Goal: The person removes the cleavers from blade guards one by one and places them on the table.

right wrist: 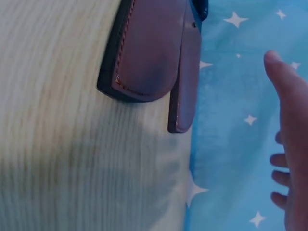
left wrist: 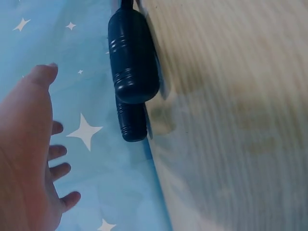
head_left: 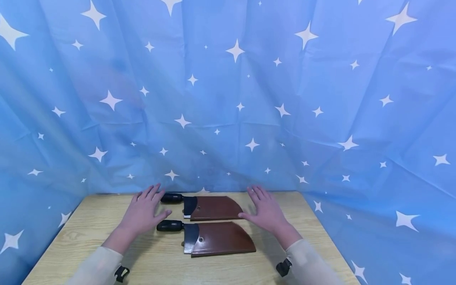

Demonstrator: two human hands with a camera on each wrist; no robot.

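Two cleavers in brown leather sheaths lie one behind the other on the table, black handles to the left. The nearer cleaver has a snap stud on its sheath; the farther cleaver lies close to the table's back edge. My left hand hovers by the handle ends, fingers spread, holding nothing. Beyond the blunt sheath tips, my right hand is likewise spread and holds nothing. In the left wrist view both black handles show beside the left hand. The right wrist view shows the sheath ends beside the right hand.
A light wood-grain table carries both cleavers. Around its back and sides hangs a blue cloth with white stars, meeting the table's back edge. Black straps sit at both wrists, over pale sleeves.
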